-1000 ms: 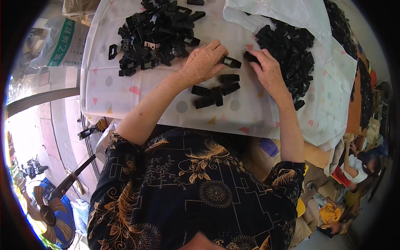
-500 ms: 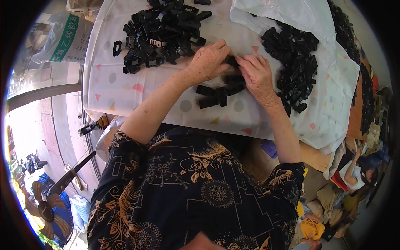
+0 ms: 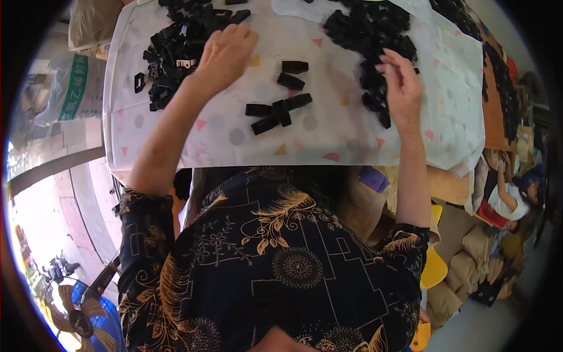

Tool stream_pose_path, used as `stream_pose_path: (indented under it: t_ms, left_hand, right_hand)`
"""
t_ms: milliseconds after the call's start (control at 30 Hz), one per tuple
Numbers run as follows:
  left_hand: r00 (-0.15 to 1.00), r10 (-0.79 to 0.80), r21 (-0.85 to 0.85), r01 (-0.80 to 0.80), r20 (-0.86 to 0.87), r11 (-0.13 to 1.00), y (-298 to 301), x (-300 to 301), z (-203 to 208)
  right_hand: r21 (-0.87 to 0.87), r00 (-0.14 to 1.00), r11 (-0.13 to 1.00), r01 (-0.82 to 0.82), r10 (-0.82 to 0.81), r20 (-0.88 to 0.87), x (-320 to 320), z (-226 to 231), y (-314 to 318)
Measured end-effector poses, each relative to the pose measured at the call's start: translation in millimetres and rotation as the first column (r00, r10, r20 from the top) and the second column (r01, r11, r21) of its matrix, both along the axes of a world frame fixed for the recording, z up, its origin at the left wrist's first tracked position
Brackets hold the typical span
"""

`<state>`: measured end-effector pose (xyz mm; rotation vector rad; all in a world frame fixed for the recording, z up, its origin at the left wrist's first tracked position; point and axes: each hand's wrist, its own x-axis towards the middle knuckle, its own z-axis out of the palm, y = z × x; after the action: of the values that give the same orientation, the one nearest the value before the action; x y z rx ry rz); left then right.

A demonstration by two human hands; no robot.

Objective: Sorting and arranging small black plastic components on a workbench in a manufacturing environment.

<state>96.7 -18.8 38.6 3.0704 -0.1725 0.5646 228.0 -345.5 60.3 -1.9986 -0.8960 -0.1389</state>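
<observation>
My left hand (image 3: 226, 57) reaches over the right edge of a pile of small black plastic parts (image 3: 167, 44). Its fingers bend down a little apart; their tips are partly hidden, and I see nothing held. At the near-right side of a second black heap (image 3: 369, 29), my right hand (image 3: 403, 85) hovers with fingers loosely curled and apart, nothing visible in it. Between the hands several black oblong pieces lie on the cloth: one piece (image 3: 295, 66) at the far end, another (image 3: 291, 81) just nearer, and a crossed cluster (image 3: 281, 112) closest to me.
A white patterned cloth (image 3: 205, 149) covers the table. White plastic sheeting (image 3: 311, 7) lies at the far edge. A bag with a green band (image 3: 73, 88) stands at the left, above a fan (image 3: 82, 322). On the far right another person (image 3: 510, 196) sits near brown sacks.
My hands have parted from the black piece they held together; it now lies with the others. The left hand moved to the left pile, the right toward the right heap. The view has shifted.
</observation>
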Motion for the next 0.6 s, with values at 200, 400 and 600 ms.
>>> stream_pose_path:
  t_ms: [200,400,600]
  left_hand:
    - [0.997,-0.032,0.155,0.043,-0.074,0.987,18,5,-6]
    - [0.989,0.035,-0.267,-0.072,-0.141,0.961,-9,37,-4]
    - [0.97,0.045,-0.448,-0.151,-0.238,0.881,-35,71,-5]
  right_hand:
    - [-0.314,1.0,0.95,0.005,-0.006,-0.001,-30,-5,-41]
    - [-0.545,0.873,0.827,0.138,0.158,0.461,-38,-24,-17]
    - [-0.476,0.927,0.873,0.104,0.088,0.364,-36,-35,10]
